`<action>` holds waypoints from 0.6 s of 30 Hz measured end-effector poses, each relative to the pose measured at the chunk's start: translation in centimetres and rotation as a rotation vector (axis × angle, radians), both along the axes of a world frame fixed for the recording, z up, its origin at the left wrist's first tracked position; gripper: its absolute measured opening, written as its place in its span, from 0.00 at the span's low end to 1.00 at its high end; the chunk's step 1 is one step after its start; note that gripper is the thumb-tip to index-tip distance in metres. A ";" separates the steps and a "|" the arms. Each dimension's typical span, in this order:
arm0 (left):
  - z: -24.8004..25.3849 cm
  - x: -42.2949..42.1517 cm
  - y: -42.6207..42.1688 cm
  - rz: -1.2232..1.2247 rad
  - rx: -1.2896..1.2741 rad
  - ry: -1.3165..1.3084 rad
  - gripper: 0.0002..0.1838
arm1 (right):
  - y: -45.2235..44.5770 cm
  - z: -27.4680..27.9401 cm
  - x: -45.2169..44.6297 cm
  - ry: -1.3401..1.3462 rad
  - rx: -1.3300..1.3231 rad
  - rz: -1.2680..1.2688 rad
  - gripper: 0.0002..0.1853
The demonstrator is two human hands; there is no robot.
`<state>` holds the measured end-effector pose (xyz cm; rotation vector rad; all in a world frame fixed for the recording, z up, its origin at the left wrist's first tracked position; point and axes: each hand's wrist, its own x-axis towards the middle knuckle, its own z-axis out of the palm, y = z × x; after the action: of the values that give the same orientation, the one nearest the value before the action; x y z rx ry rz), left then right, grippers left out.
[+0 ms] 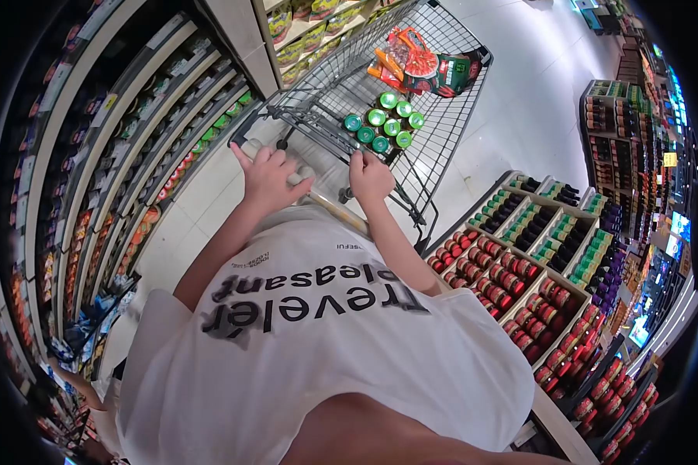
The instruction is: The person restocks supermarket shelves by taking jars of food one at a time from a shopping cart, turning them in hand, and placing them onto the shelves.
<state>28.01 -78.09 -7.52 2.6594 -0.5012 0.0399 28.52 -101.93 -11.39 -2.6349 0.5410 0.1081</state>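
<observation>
My left hand (270, 180) rests on the handle (337, 211) of a wire shopping cart (451, 128), one finger stretched out and the others bent over the bar. My right hand (371, 178) is closed at the cart's rear edge; what lies inside its fingers is hidden. Several green-lidded containers (376, 117) stand in the basket near my hands. Farther forward in it lie a red-and-orange package (420, 63) and a dark green-and-red bag (452, 74).
Curved-looking shelves of packaged goods (143, 101) line the left side. On the right, close to the cart, stands a display with red-lidded jars (512, 271) and dark bottles (523, 230). Pale floor tiles (512, 108) show beyond the cart. Part of another person's arm (76, 381) appears lower left.
</observation>
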 end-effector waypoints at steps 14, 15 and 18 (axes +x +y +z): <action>0.6 -0.4 0.6 -0.012 0.024 0.082 0.27 | -1.6 2.7 0.9 0.255 0.244 0.159 0.30; 0.6 -0.5 0.6 -0.011 0.041 0.080 0.27 | -1.7 2.8 1.0 0.257 0.262 0.181 0.30; 0.8 -0.5 0.9 0.018 0.084 0.086 0.28 | -2.6 2.1 1.7 0.291 0.267 0.283 0.29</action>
<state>27.55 -77.15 -6.71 2.7335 -0.4604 -0.0918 30.19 -104.50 -9.30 -2.4274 0.2203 0.6153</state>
